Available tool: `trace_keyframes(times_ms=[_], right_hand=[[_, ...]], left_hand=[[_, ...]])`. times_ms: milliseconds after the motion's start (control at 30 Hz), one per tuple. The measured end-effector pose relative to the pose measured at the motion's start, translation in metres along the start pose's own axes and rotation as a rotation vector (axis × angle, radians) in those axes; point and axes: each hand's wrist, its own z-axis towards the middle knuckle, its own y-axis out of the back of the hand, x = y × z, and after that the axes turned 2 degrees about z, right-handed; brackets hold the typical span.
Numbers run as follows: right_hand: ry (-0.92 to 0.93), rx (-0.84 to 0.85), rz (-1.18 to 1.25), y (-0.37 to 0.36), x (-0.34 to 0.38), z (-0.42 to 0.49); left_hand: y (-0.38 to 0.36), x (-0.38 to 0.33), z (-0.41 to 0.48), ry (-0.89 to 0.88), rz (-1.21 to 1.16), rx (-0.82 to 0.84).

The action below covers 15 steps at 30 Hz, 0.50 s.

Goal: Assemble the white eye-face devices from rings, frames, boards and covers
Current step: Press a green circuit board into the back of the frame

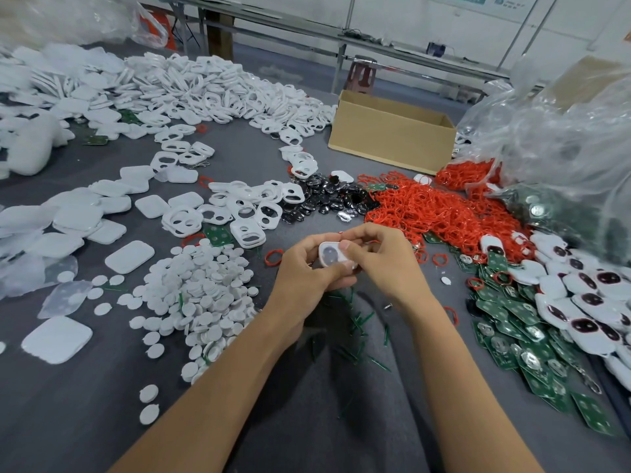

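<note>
Both hands are holding 1 white frame (329,256) just above the grey table (102,404), at the centre; the left hand (304,268) is curling its fingers under it, thumb pressing its lower edge; the right hand (382,257) is pinching its right edge between thumb and fingers; white discs (205,291) are lying just left of the left wrist; red rings (437,206) are spreading beyond the right hand; green boards (512,329) are crowding the right side; grey surface is showing around both forearms.
</note>
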Motion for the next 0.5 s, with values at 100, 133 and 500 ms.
trace_keyframes(times_ms=[100,133,500], right_hand=[[-0.014,0.014,0.056,0.004,-0.002,0.000],[-0.013,0.010,0.053,0.006,-0.003,0.001],[-0.005,-0.304,-0.105,0.053,-0.012,0.004]], left_hand=[[0.000,0.000,-0.001,0.004,-0.012,-0.010],[0.000,0.000,-0.001,0.009,-0.022,-0.018],[0.000,0.006,0.001,0.025,0.048,-0.034]])
